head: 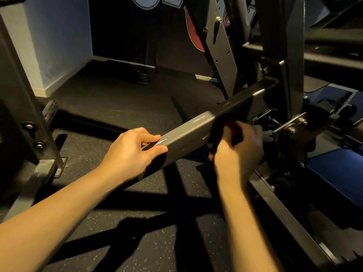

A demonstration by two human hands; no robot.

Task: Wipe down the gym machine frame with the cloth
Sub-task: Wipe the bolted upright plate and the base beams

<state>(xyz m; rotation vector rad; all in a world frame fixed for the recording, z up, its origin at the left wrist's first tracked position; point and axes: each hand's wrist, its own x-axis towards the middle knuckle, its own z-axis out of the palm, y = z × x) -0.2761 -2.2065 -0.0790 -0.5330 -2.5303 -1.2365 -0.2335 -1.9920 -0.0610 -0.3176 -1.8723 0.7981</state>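
A grey square steel beam of the gym machine frame (pixel 188 132) runs diagonally from the lower middle up to the right. My left hand (pixel 131 152) grips the beam's near end, fingers wrapped over its top edge. My right hand (pixel 238 152) is closed on a dark cloth (pixel 218 130), pressing it against the beam's side just right of centre. The cloth is mostly hidden by my fingers and by shadow, and the hand is blurred.
Angled grey uprights with bolts (pixel 220 46) rise behind the beam. A bolted bracket (pixel 290 126) and a blue pad (pixel 337 173) lie at right. Another frame post (pixel 25 114) stands at left. Speckled black rubber floor (pixel 117 99) spreads below, with stacked weight plates (pixel 142 76) by the wall.
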